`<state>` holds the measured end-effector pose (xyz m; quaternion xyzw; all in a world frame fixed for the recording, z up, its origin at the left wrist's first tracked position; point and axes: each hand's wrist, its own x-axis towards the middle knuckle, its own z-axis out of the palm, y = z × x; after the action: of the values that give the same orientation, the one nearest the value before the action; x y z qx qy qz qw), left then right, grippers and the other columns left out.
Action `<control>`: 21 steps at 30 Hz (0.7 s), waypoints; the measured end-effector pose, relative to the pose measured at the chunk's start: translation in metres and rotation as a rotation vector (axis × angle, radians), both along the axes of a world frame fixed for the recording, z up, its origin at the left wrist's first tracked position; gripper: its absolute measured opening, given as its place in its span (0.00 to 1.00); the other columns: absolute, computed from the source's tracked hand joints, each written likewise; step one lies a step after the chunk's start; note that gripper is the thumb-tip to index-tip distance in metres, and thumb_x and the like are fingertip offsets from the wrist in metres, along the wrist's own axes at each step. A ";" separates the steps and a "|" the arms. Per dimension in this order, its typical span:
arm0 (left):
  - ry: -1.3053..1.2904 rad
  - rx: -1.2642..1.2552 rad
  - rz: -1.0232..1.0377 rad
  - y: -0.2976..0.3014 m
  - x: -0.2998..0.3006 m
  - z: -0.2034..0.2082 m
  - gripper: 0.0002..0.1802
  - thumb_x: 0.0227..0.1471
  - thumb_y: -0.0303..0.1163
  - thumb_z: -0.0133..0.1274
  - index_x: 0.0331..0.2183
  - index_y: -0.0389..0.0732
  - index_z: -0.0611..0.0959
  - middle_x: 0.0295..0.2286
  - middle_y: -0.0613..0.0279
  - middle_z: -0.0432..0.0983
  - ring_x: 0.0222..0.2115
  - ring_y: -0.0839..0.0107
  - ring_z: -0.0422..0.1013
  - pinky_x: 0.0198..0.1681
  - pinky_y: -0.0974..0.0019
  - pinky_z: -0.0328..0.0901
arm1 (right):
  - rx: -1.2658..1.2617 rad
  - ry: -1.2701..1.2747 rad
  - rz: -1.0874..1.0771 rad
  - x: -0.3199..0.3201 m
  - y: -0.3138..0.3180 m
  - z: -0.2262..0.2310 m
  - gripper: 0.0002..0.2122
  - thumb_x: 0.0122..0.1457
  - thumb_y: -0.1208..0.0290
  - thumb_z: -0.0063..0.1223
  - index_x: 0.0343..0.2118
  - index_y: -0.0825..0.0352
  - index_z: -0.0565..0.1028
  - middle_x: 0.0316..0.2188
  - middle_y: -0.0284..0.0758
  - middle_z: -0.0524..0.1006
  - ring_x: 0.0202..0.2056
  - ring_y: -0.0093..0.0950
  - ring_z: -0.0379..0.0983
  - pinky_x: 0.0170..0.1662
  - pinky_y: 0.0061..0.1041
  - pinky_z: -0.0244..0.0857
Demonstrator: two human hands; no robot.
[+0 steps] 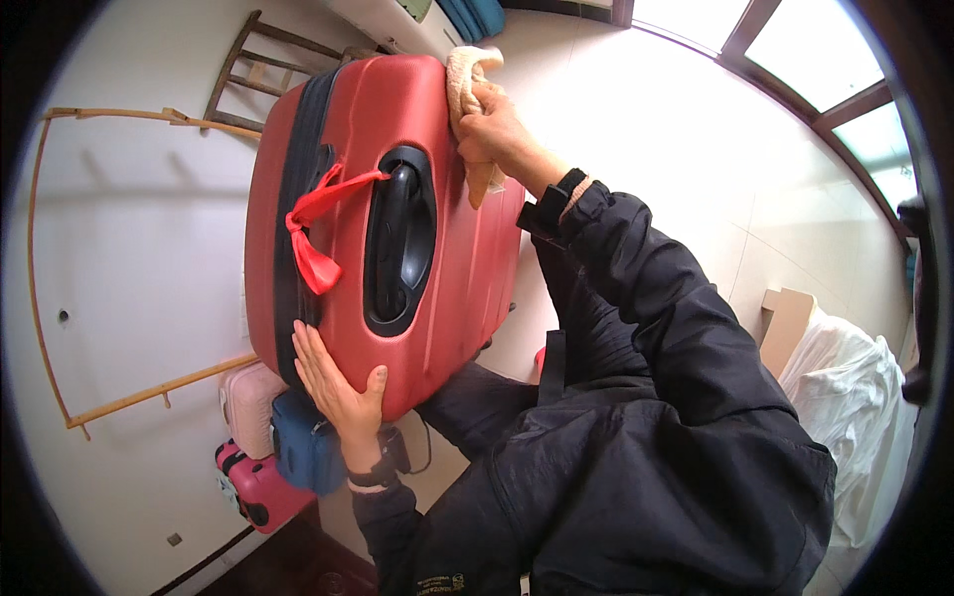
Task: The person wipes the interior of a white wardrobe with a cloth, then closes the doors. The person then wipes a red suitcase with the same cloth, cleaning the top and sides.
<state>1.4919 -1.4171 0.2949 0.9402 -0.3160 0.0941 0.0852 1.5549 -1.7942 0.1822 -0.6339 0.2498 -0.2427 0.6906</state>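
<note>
A large red hard-shell suitcase (343, 228) stands in front of me, with a black zip band along its left side. Its black carry handle (400, 238) sits recessed in the face turned up to me, and a red ribbon (316, 253) is knotted to it. My left hand (338, 387) lies against the near left corner of the case, fingers stretched out. At the far right edge, my right hand (497, 129) grips a beige cloth (465, 84) and presses it on the shell. Part of the cloth hangs below the fingers.
A pink case (260, 492), a pale pink case (248, 402) and a blue bag (303, 447) stand by the left wall. Beyond the suitcase is a wooden ladder-like frame (268, 60). White fabric (840, 387) drapes a piece of furniture at right. Glazed doors (795, 50) line the far right.
</note>
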 end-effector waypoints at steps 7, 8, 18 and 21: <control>-0.018 -0.014 0.006 -0.005 -0.002 -0.008 0.57 0.49 0.67 0.49 0.65 0.34 0.54 0.65 0.45 0.48 0.66 0.48 0.46 0.65 0.42 0.41 | 0.192 0.015 0.047 -0.016 0.036 0.002 0.16 0.53 0.81 0.43 0.44 0.66 0.77 0.46 0.46 0.72 0.44 0.40 0.74 0.41 0.34 0.72; -0.023 -0.012 0.007 -0.005 -0.001 -0.010 0.56 0.50 0.67 0.49 0.65 0.34 0.54 0.65 0.45 0.48 0.66 0.48 0.46 0.65 0.42 0.41 | 0.197 0.009 0.063 -0.021 0.044 0.000 0.15 0.53 0.81 0.43 0.43 0.66 0.77 0.48 0.46 0.71 0.45 0.40 0.74 0.43 0.33 0.72; -0.081 0.010 0.024 -0.006 0.001 -0.027 0.57 0.49 0.65 0.51 0.65 0.34 0.53 0.66 0.45 0.46 0.66 0.48 0.45 0.65 0.42 0.41 | 0.135 -0.104 0.146 -0.052 0.108 -0.026 0.20 0.49 0.83 0.45 0.47 0.67 0.76 0.60 0.53 0.58 0.61 0.51 0.58 0.64 0.38 0.54; -0.092 0.011 0.039 -0.007 0.000 -0.026 0.57 0.49 0.65 0.51 0.65 0.34 0.53 0.66 0.45 0.46 0.66 0.48 0.45 0.65 0.42 0.40 | 0.094 -0.101 0.138 -0.061 0.120 -0.027 0.21 0.47 0.85 0.42 0.47 0.69 0.75 0.58 0.54 0.57 0.60 0.52 0.56 0.63 0.38 0.53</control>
<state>1.4922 -1.4243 0.2685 0.9414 -0.3016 0.1372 0.0637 1.4941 -1.6747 0.1556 -0.6036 0.1816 -0.2141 0.7462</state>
